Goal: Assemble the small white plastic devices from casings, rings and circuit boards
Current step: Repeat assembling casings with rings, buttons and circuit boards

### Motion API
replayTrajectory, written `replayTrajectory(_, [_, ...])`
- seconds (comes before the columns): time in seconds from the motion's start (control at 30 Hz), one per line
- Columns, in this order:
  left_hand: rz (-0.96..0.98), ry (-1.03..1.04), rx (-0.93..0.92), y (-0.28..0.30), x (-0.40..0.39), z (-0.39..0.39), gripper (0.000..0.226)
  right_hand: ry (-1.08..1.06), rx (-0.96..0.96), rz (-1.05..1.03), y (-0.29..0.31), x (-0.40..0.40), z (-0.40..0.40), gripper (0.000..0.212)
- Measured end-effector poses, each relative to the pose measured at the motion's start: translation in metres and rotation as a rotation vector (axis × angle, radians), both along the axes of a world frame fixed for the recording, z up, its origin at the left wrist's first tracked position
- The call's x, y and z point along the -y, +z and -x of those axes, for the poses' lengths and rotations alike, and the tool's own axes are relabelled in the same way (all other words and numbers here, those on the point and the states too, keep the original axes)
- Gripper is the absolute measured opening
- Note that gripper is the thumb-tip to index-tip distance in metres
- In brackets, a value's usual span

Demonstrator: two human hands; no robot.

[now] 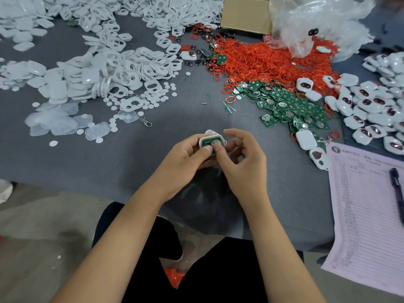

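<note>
Both hands at table edge: left hand [185, 154] grips casing [212, 142], board [211, 143] face-up; right hand [242, 158] thumb presses board from right.

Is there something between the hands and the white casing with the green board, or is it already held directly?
Nothing visible stands between them. The left hand grips the white casing directly, and the right hand presses a thumb on the green circuit board lying in it, above the grey table.

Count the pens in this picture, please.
1. A dark pen lies on the printed paper sheet at the right edge of the table; others may be hidden under the part piles.
</note>
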State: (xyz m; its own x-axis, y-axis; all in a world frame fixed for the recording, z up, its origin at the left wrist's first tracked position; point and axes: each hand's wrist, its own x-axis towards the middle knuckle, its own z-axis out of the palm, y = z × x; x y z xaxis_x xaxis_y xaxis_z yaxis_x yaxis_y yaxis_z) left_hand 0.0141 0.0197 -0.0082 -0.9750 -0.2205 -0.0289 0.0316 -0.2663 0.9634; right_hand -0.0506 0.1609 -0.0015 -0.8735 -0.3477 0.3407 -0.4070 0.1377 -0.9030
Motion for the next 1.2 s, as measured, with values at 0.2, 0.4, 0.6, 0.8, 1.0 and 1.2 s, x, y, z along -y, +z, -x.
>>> replayTrajectory(0.2, [0.055,0.092,0.035,0.0010,-0.0030,-0.0013,0.022,-0.035,0.024,0.020,0.0029,-0.0011,-0.0001,0.011])
replayTrajectory(0.4, [0.198,0.134,0.037,-0.0001,-0.0030,-0.0029,0.014,-0.072,0.043,-0.007,0.0028,-0.0001,0.0003,0.019])
replayTrajectory(0.6, [0.293,0.155,0.052,-0.0021,-0.0038,-0.0032,0.012,-0.093,0.050,-0.004,0.0036,-0.0005,-0.0002,0.021])
replayTrajectory(0.8, [0.283,0.130,0.059,-0.0026,-0.0048,-0.0037,0.013,-0.086,0.053,-0.019,0.0032,-0.0009,0.0002,0.020])
replayTrajectory(1.0, [0.245,0.117,0.070,-0.0019,-0.0036,-0.0035,0.019,-0.078,0.068,-0.019,0.0045,-0.0011,-0.0008,0.019])
replayTrajectory(1.2, [0.186,0.114,0.038,-0.0013,-0.0048,-0.0030,0.017,-0.303,0.079,0.106,0.0064,-0.0007,-0.0003,0.021])
